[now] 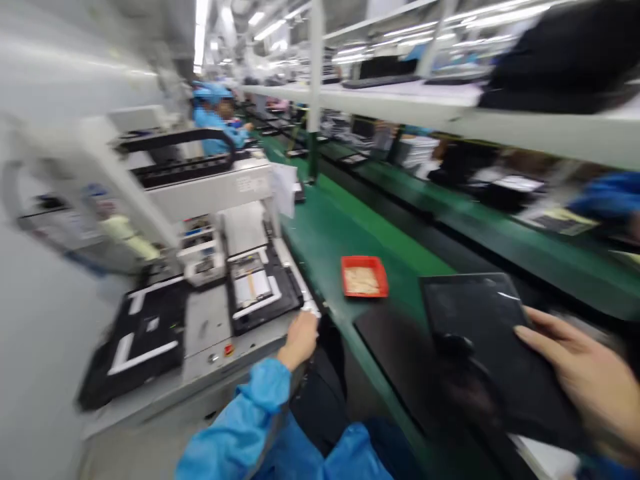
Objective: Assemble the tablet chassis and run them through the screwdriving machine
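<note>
My right hand (585, 373) grips a black tablet (480, 333) by its right edge, thumb on the glossy face. The tablet is tilted above the green bench, and a dark reflection shows in it. Below and left of it lies a dark flat panel (395, 353). My left hand (300, 338) is closed at the front right corner of the machine (205, 327); what its fingers hold, if anything, is hidden. Beside that hand, a black fixture (265, 287) carries an opened device with a silvery battery and white strips.
A red tray (365, 293) of small pale pieces stands on the green bench (320, 227). Another black fixture (145, 340) sits at left. A white shelf (450, 110) runs overhead at right. A co-worker in blue (215, 120) is farther along the line.
</note>
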Demonstrator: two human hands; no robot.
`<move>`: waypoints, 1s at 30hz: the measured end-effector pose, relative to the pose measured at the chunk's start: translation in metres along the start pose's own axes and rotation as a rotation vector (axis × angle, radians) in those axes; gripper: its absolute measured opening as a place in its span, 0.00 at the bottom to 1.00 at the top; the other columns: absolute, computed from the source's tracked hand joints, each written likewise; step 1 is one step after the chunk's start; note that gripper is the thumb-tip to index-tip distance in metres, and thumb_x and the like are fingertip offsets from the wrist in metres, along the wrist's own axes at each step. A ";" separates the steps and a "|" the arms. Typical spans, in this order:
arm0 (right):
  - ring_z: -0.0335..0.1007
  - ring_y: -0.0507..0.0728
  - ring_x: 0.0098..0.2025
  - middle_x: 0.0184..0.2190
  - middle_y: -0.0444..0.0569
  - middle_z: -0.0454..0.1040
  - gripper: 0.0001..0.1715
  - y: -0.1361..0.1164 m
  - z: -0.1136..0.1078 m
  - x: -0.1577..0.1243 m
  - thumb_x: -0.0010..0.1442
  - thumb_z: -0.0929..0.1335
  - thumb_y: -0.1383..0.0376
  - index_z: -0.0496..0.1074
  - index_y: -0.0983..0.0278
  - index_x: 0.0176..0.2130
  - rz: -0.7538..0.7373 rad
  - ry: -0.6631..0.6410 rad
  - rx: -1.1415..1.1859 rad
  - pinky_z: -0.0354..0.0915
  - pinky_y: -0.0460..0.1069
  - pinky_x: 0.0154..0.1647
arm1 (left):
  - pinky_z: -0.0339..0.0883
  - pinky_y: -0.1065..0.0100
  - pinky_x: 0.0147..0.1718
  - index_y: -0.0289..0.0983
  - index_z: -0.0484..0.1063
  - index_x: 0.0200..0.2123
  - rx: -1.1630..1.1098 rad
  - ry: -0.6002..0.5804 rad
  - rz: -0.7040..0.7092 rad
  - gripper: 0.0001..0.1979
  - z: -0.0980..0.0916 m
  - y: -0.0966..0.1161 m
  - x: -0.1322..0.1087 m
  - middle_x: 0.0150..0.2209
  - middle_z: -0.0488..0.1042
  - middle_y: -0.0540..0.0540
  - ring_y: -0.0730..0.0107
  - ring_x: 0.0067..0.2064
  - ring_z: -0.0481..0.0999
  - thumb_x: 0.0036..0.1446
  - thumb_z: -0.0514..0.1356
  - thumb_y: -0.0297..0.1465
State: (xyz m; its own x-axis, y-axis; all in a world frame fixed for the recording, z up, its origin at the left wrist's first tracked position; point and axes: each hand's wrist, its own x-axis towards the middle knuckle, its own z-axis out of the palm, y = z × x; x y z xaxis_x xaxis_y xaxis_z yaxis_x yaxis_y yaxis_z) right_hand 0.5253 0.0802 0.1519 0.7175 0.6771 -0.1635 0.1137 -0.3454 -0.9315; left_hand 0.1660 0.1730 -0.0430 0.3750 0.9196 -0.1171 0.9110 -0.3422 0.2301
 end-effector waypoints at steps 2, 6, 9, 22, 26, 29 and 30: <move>0.74 0.58 0.29 0.36 0.50 0.80 0.29 0.009 -0.041 -0.006 0.38 0.76 0.59 0.79 0.56 0.43 -0.006 0.038 0.021 0.71 0.52 0.29 | 0.65 0.46 0.53 0.27 0.69 0.51 0.027 0.003 0.036 0.21 0.005 0.001 -0.004 0.55 0.71 0.25 0.45 0.57 0.71 0.55 0.49 0.16; 0.71 0.55 0.31 0.35 0.49 0.79 0.30 0.034 -0.140 -0.010 0.40 0.74 0.59 0.78 0.64 0.45 -0.036 0.353 0.046 0.69 0.49 0.34 | 0.68 0.50 0.51 0.32 0.69 0.51 -0.081 0.217 0.132 0.20 0.020 0.022 -0.004 0.53 0.73 0.32 0.49 0.55 0.73 0.58 0.49 0.19; 0.70 0.54 0.31 0.35 0.50 0.78 0.29 0.061 -0.214 -0.016 0.42 0.74 0.62 0.76 0.66 0.46 -0.038 0.622 0.090 0.67 0.48 0.33 | 0.71 0.62 0.46 0.37 0.71 0.46 -0.460 0.164 0.361 0.12 0.012 0.095 0.007 0.44 0.77 0.41 0.61 0.45 0.78 0.64 0.50 0.29; 0.72 0.68 0.52 0.49 0.52 0.78 0.33 0.146 -0.375 -0.070 0.34 0.75 0.52 0.77 0.56 0.42 0.173 0.879 0.046 0.69 0.57 0.48 | 0.68 0.55 0.48 0.27 0.74 0.49 0.054 -0.228 0.739 0.17 0.038 0.545 0.146 0.49 0.75 0.25 0.48 0.51 0.76 0.54 0.59 0.24; 0.68 0.72 0.58 0.52 0.50 0.77 0.37 0.159 -0.402 -0.090 0.29 0.76 0.52 0.77 0.56 0.42 0.228 0.944 0.094 0.59 0.61 0.63 | 0.59 0.48 0.58 0.31 0.70 0.54 0.232 -0.226 1.024 0.26 0.056 0.557 0.136 0.57 0.69 0.29 0.47 0.59 0.67 0.50 0.64 0.24; 0.66 0.72 0.60 0.52 0.49 0.76 0.38 0.171 -0.413 -0.094 0.28 0.76 0.52 0.76 0.56 0.43 0.251 0.991 0.109 0.56 0.62 0.66 | 0.57 0.41 0.57 0.30 0.66 0.57 0.343 -0.226 1.151 0.32 0.061 0.559 0.134 0.58 0.66 0.27 0.42 0.59 0.66 0.47 0.66 0.24; 0.66 0.72 0.60 0.52 0.49 0.76 0.37 0.174 -0.415 -0.092 0.28 0.76 0.52 0.76 0.55 0.43 0.246 0.991 0.118 0.56 0.62 0.66 | 0.57 0.39 0.56 0.29 0.63 0.59 0.374 -0.216 1.168 0.36 0.063 0.561 0.133 0.59 0.64 0.24 0.38 0.59 0.65 0.45 0.67 0.24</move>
State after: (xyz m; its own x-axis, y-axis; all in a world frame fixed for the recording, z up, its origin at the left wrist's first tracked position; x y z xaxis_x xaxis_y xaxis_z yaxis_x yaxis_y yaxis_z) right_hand 0.7644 -0.3117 0.1393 0.9628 -0.2630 -0.0625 -0.1431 -0.2996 -0.9433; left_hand 0.7375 0.0918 0.0100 0.9813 -0.0101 -0.1924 -0.0067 -0.9998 0.0180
